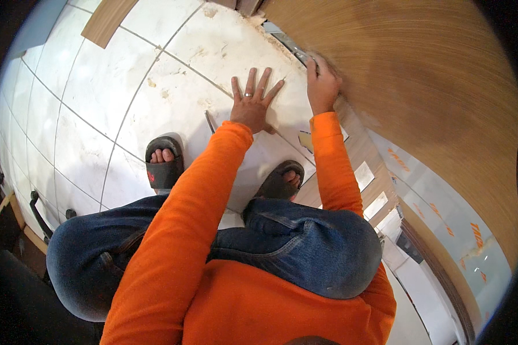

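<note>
My left hand (250, 109) lies flat on the white tiled floor (178, 92), fingers spread wide, a ring on one of them. To its right, my right hand (323, 86) is closed, its fingers curled at the edge of a large wood-grain panel (408, 75). A narrow grey metal-looking strip (286, 41) runs along that edge up to my right fingertips. Whether they grip the strip, the panel edge or something small is hidden. Beside my left forearm a thin metal rod (209, 121) rests on the tiles, partly covered by the sleeve.
My sandalled feet (164, 161) are on the tiles between my bent knees. A short wood-grain board (108, 22) lies at the far left. Light film with orange print (437, 207) covers part of the panel on the right. Pale scraps (364, 175) lie near my right forearm.
</note>
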The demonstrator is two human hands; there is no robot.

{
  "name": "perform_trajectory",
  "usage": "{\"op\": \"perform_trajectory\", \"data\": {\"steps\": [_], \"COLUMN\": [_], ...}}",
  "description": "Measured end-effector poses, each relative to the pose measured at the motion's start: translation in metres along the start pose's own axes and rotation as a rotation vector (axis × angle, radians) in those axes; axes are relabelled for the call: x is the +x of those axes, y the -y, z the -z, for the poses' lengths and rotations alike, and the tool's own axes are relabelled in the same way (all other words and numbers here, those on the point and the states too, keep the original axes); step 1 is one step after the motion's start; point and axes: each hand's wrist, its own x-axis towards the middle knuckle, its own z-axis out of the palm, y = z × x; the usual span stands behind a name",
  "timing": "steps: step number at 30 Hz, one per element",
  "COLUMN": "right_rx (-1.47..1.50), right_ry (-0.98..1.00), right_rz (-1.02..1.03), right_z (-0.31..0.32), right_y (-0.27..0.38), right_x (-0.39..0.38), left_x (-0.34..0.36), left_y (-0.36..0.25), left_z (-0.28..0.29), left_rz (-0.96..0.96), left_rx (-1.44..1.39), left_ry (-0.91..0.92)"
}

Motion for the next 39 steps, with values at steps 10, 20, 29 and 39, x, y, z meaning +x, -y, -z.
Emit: {"op": "perform_trajectory", "data": {"steps": [10,20,29,39], "right_rx": [-0.626,-0.072,-0.071,-0.729], "right_ry": [0.553,0.166,0.0,0.556], "right_rz": [0.113,-0.145,0.051,0.071], "right_z": [-0.01,-0.001,0.012,-0.017], "right_y": [0.056,-0.026,-0.003,0.035], "right_x": [0.06,-0.009,0.01,0.058], "left_x": [0.001,0.004,0.003,0.004], "left_y": [0.001,-0.004,-0.009,-0.003], "left_z": [-0.002,0.006,0.019,0.004], "left_rz": [-0.021,-0.01,0.051,-0.02], "left_rx": [-0.014,-0.016,0.02,0.025], "left_ry": [-0.05,0.036,0.121,0.002]}}
